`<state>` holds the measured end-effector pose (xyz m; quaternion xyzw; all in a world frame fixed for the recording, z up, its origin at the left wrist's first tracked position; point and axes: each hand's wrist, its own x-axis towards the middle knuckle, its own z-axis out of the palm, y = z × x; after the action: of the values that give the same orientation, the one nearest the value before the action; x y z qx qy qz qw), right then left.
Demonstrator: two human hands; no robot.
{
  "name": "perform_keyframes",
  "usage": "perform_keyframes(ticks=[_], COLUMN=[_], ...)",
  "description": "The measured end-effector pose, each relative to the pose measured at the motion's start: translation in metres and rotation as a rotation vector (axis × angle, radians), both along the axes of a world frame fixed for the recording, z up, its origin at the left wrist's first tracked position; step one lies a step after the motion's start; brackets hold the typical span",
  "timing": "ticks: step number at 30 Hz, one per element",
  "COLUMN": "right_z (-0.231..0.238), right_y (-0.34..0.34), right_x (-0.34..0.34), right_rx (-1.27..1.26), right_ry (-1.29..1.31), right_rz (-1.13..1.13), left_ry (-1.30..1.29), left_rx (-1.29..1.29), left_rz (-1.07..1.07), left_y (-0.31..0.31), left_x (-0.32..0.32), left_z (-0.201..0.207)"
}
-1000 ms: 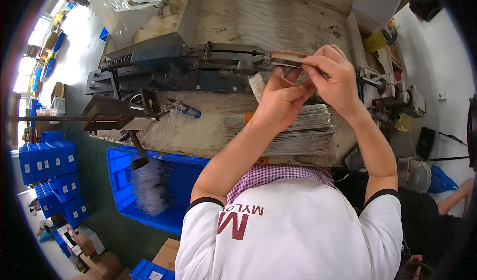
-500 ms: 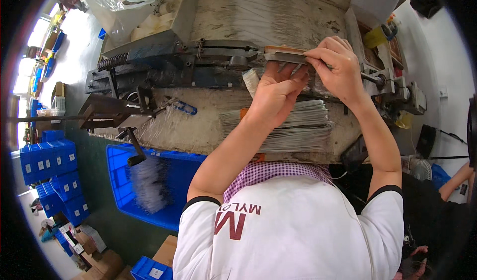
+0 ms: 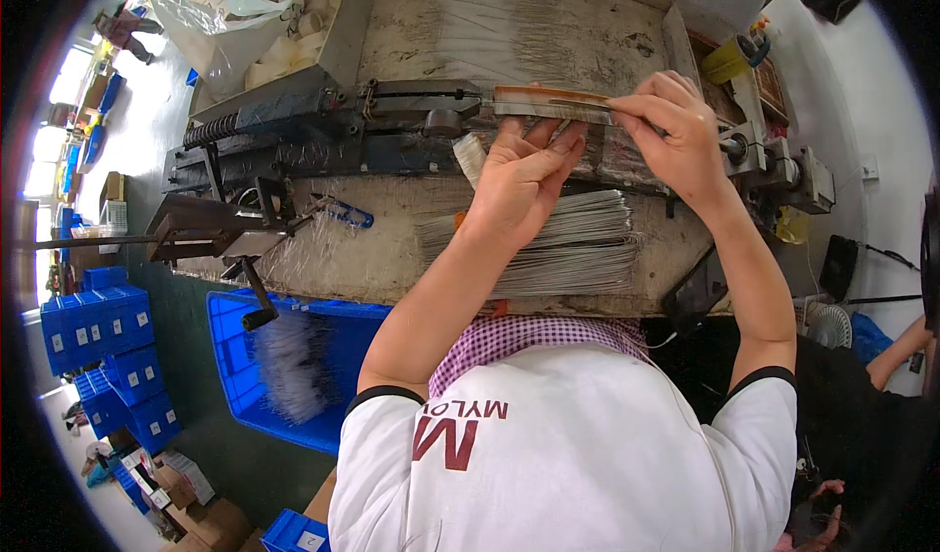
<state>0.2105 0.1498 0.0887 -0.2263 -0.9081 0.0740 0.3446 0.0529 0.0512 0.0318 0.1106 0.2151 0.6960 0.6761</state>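
A worker in a white T-shirt leans over a worn, stained workbench (image 3: 392, 258), both bare arms stretched forward to a long dark metal machine (image 3: 323, 131) that runs across it. The right hand (image 3: 676, 136) pinches the end of a flat, rust-coloured metal bar (image 3: 543, 104) that lies level along the top of the machine, thumb and fingers closed on its right-hand part. The left hand (image 3: 519, 175) sits just below the same bar with its fingers spread and pointing up against the bar's underside; whether it actually grips anything there cannot be told, as the fingertips are partly hidden behind the bar. Directly beneath the left wrist a thick bundle of thin grey metal wires (image 3: 558, 249) lies flat on the bench, its strands running left to right, and a second, looser spread of wires (image 3: 529, 33) lies on the far side of the machine. A blue-handled tool (image 3: 348, 216) rests on the bench to the left of the hands. Below the bench edge stands an open blue plastic crate (image 3: 323, 425) holding more wire pieces, with stacks of smaller blue bins (image 3: 93, 322) further left. A clear plastic bag (image 3: 225, 14) sits at the far left corner of the bench
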Motion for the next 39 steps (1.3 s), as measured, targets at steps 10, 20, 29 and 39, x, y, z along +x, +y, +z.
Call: perform_keyframes(ticks=[10, 20, 29, 39], right_z=[-0.006, 0.000, 0.000, -0.003], right_y=[0.001, -0.002, -0.004, -0.014], right_x=[-0.034, -0.029, -0.030, -0.037], right_rx=[-0.016, 0.069, 0.096, 0.143], right_ry=[-0.027, -0.092, -0.032, -0.088], right_rz=[0.051, 0.028, 0.037, 0.071], left_ry=[0.009, -0.009, 0.016, 0.065], left_rx=[0.013, 0.017, 0.034, 0.003], left_rz=[-0.009, -0.025, 0.012, -0.004], left_y=[-0.001, 0.000, 0.000, 0.002], left_x=[0.000, -0.001, 0.000, 0.001], left_z=[0.000, -0.001, 0.000, -0.003])
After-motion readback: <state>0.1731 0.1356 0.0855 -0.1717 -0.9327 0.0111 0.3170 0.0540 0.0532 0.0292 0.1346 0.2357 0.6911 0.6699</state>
